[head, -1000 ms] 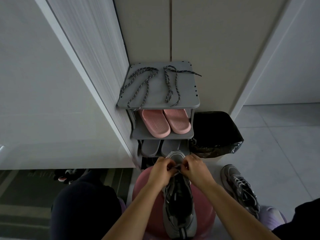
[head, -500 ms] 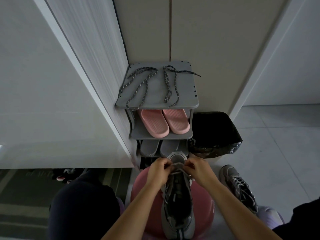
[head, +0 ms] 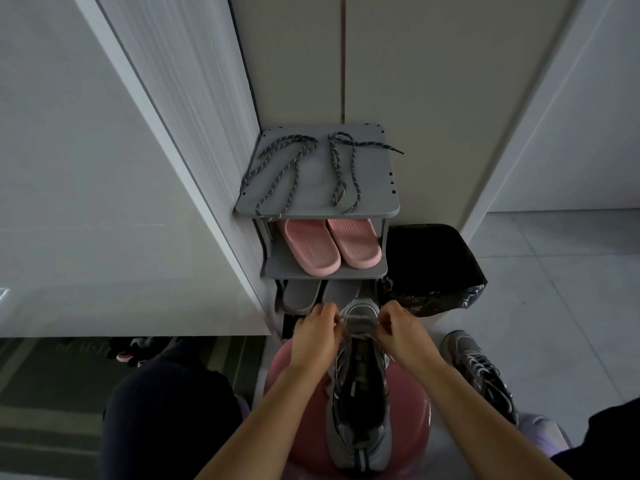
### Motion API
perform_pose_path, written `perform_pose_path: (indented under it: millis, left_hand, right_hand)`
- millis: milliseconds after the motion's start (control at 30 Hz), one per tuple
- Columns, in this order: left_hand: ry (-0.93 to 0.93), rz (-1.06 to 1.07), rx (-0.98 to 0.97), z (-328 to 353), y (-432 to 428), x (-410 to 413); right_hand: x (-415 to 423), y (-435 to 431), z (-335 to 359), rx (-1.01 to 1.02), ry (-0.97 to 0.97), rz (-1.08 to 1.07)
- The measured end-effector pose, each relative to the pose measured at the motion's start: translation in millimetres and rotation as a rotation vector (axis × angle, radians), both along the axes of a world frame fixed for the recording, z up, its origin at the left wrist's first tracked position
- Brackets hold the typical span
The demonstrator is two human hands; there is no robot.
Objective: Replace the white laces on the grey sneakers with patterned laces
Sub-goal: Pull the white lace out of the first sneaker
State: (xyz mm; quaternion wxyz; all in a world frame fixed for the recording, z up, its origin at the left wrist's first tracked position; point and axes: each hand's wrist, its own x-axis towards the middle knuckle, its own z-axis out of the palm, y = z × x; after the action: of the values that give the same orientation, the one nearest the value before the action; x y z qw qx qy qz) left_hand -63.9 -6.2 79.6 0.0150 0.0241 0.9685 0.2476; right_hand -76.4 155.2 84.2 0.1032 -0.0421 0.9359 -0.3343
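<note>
While the grey sneaker [head: 360, 393] sat on the pink stool [head: 294, 427], the left hand [head: 317, 336] and right hand [head: 401, 336], bunched together a second earlier, had spread apart, each pinching the white lace [head: 358, 317] at the toe, so unlacing looked nearly done, patterned laces [head: 287, 168] untouched on the shoe rack [head: 377, 192].

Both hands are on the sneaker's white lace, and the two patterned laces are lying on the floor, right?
Not the floor: the head view shows the patterned laces on the shoe rack's top shelf. The left hand and right hand do pinch the white lace of the sneaker.
</note>
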Motion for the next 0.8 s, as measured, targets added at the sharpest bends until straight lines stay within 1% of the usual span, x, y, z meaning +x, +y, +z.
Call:
perform_pose_path:
  millis: [67,133,167,200,333,400,433,500,533,600,633,700,733,800]
  left_hand:
    - [-0.188,0.083,0.117,-9.6,5.4,2.8]
    - [-0.274,0.126,0.21,-14.3,11.2,3.9]
    - [-0.27,0.123,0.213,-13.7,12.5,4.2]
    - [-0.246,0.107,0.168,-10.9,11.5,3.9]
    - [-0.04,0.064,-0.087,1.9,-14.1,-2.5]
    - [0.013,0.057,-0.135,4.1,-21.5,-4.3]
    - [0.012,0.057,-0.098,5.7,-19.3,-3.7]
    - [-0.053,0.085,0.067,3.1,-6.2,-2.0]
    - [-0.121,0.112,0.14,-1.5,0.4,-3.3]
    - [-0.274,0.162,0.225,-10.3,8.1,-6.5]
    - [-0.332,0.177,0.244,-14.7,9.6,-7.2]
    - [-0.374,0.177,0.251,-18.7,12.0,-7.5]
    - [-0.359,0.16,0.219,-18.2,12.6,-7.6]
    - [-0.269,0.126,0.097,-11.1,7.2,-8.0]
  right_hand:
    - [1.5,0.0,-5.1,-0.056,-0.059,-0.062]
    - [2.9,-1.5,-10.1,-0.087,-0.094,-0.12]
    - [3.7,-1.9,-10.9,-0.099,-0.096,-0.139]
    - [4.4,-1.3,-10.0,-0.1,-0.094,-0.151]
    - [3.7,14.2,-5.1,-0.146,-0.064,-0.213]
    - [2.2,18.0,-4.0,-0.126,-0.012,-0.212]
    - [1.8,15.7,-4.7,-0.117,-0.004,-0.201]
    - [2.8,5.8,-5.9,-0.108,-0.054,-0.186]
    - [3.7,1.1,-6.4,-0.102,-0.098,-0.188]
    - [4.7,-3.3,-9.4,-0.136,-0.16,-0.239]
    - [5.3,-3.8,-10.2,-0.169,-0.175,-0.272]
    - [6.1,-4.1,-10.7,-0.194,-0.178,-0.283]
    - [6.3,-3.9,-10.4,-0.179,-0.169,-0.268]
    - [5.7,3.2,-8.6,-0.172,-0.138,-0.278]
